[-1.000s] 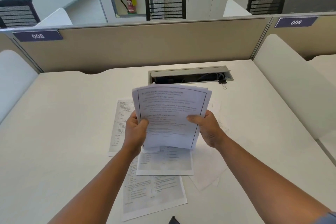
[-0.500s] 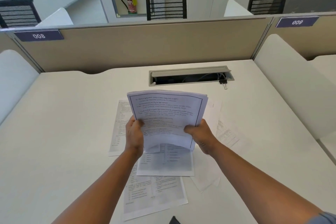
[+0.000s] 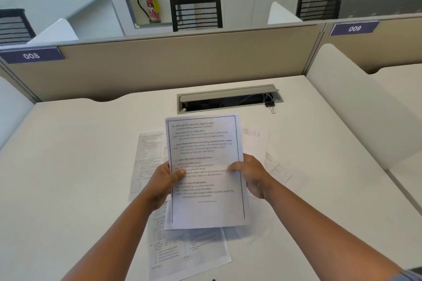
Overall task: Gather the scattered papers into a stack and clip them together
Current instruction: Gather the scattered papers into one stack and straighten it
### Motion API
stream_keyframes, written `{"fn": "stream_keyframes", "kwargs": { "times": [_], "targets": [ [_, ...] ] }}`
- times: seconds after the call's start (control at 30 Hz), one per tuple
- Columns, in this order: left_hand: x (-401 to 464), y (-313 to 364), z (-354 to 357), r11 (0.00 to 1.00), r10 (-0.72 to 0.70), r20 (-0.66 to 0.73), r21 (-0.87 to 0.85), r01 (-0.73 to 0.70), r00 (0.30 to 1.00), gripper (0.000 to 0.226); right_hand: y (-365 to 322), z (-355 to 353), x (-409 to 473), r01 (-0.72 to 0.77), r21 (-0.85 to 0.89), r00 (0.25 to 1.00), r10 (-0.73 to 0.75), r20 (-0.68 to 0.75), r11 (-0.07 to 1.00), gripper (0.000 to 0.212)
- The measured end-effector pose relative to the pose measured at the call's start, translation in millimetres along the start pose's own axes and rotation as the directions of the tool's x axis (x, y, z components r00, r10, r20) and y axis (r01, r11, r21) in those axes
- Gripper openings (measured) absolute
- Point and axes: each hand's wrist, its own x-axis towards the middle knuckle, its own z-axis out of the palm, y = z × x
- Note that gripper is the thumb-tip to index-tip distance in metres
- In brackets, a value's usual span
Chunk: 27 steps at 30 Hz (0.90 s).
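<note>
Two hands, left hand (image 3: 163, 181) and right hand (image 3: 253, 175), grip a thin paper stack (image 3: 206, 171) by its side edges above the smooth white desk (image 3: 68, 166); loose printed sheets (image 3: 148, 155) lie flat beneath; a black binder clip (image 3: 270, 105) sits by the cable slot (image 3: 228, 99) near the far edge.

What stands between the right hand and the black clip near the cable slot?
Nothing visible does. The clip lies on bare desk by the slot's right end, beyond the right hand. That hand and the left hand both hold the paper stack.

Mirrored "008" (image 3: 31, 55) — "009" (image 3: 354, 28) partition tags
</note>
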Motion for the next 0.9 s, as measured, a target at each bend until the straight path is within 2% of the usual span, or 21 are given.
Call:
{"fn": "stream_keyframes", "kwargs": {
  "times": [0.03,0.1,0.2,0.33,0.43,0.73,0.9],
  "targets": [
    [4,-5,1,0.999,-0.019,-0.047,0.041,0.020,0.999,0.024,4,-3,3,-0.010,-0.002,1.000,0.010,-0.026,1.000,0.023],
    [12,-15,1,0.991,-0.050,-0.132,0.116,0.065,0.990,0.023,13,-11,8,-0.003,0.013,0.986,0.006,-0.166,1.000,0.023],
    [19,-27,-1,0.969,-0.066,-0.199,0.219,0.110,0.978,0.025,26,-26,19,-0.003,-0.096,0.904,-0.038,-0.426,0.995,0.047],
    [21,-38,-3,0.951,-0.101,-0.264,0.258,0.171,0.959,0.024,33,-37,30,-0.102,-0.243,0.833,-0.051,-0.551,0.965,0.074],
    [25,-44,-4,0.943,-0.114,-0.285,0.270,0.194,0.952,0.027,32,-40,36,-0.156,-0.249,0.812,-0.019,-0.583,0.956,0.079],
    [24,-43,0,0.916,-0.094,-0.308,0.346,0.204,0.947,0.026,24,-50,51,-0.232,-0.186,0.833,0.096,-0.545,0.955,0.075],
    [23,-43,1,0.911,-0.098,-0.312,0.355,0.211,0.945,0.027,30,-45,58,-0.282,-0.277,0.860,0.114,-0.497,0.918,0.065]
  ]
}}
